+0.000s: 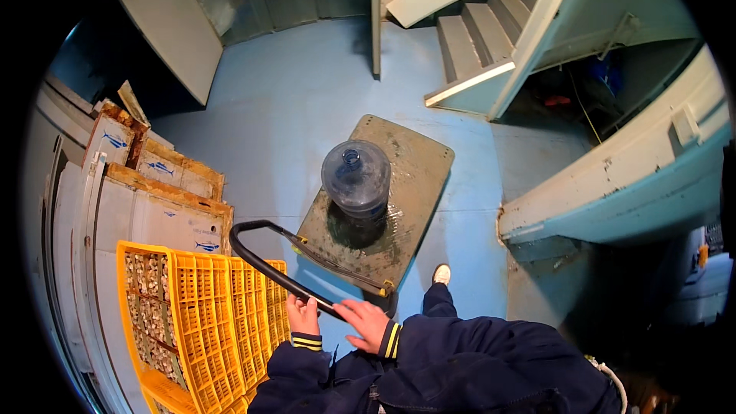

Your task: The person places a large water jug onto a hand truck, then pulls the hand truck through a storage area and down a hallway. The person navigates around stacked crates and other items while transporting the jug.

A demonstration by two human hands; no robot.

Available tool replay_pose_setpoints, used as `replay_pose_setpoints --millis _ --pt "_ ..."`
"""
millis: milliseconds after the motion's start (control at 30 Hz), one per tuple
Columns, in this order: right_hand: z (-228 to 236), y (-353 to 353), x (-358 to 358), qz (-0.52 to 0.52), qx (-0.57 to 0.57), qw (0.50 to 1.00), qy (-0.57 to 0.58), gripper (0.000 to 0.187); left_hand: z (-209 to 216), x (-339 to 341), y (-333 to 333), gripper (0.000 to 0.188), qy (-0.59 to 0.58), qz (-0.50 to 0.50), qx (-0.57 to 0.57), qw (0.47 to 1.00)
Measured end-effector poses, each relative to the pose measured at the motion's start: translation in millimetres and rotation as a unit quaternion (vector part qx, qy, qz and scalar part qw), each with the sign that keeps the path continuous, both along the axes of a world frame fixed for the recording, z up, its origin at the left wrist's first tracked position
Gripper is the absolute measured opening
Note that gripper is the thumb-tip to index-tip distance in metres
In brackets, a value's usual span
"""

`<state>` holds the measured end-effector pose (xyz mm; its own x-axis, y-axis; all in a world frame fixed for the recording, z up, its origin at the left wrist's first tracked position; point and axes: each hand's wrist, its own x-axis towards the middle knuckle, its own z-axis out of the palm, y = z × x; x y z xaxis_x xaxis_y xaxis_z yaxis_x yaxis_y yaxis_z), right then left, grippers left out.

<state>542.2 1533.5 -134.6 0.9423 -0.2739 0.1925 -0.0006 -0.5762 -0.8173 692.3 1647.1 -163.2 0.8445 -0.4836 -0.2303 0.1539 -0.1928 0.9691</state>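
Note:
A flat platform trolley with a wet, brownish-grey deck stands in front of me. On its deck a large, clear bluish water-cooler bottle stands upright, neck up; I see no liquid level in it. The trolley's black curved handle rises from yellow-bracketed hinges at the near edge and bends toward my left. Both my hands are at the handle's near side. My left hand has its fingers curled against the bar. Just to the right, my right hand lies over the bar with its fingers bent round it.
Yellow plastic crates filled with small brownish-white pieces are stacked close at my left. Behind them stand worn boxes with blue fish prints. A staircase and a thin post are ahead; a thick pale beam is at right.

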Motion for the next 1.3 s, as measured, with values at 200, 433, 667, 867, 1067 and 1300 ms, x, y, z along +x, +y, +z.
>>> replay_pose_setpoints --millis 200,433,667,867,1067,1300 --pt "-44 4 -59 -0.005 -0.051 0.997 0.057 0.05 43 17 39 0.054 -0.497 -0.164 0.152 0.839" --pt "-58 -39 -189 -0.13 -0.217 0.965 0.072 0.031 43 -16 10 0.066 -0.594 -0.469 0.183 0.627" --pt "-74 -126 -310 -0.215 -0.306 0.915 0.149 0.032 9 -144 -45 0.04 -0.44 -0.6 0.21 0.635" --pt "-107 -250 -371 -0.282 -0.294 0.9 0.158 0.033 -8 -236 -124 0.038 -0.46 -0.573 0.109 0.669" --pt "-91 -345 -342 -0.377 -0.358 0.852 0.06 0.056 -20 -260 -219 0.037 -0.461 -0.513 0.084 0.719" --pt "-76 -407 -244 -0.454 -0.363 0.813 0.041 0.039 -16 -214 -317 0.03 -0.453 -0.476 0.119 0.744"
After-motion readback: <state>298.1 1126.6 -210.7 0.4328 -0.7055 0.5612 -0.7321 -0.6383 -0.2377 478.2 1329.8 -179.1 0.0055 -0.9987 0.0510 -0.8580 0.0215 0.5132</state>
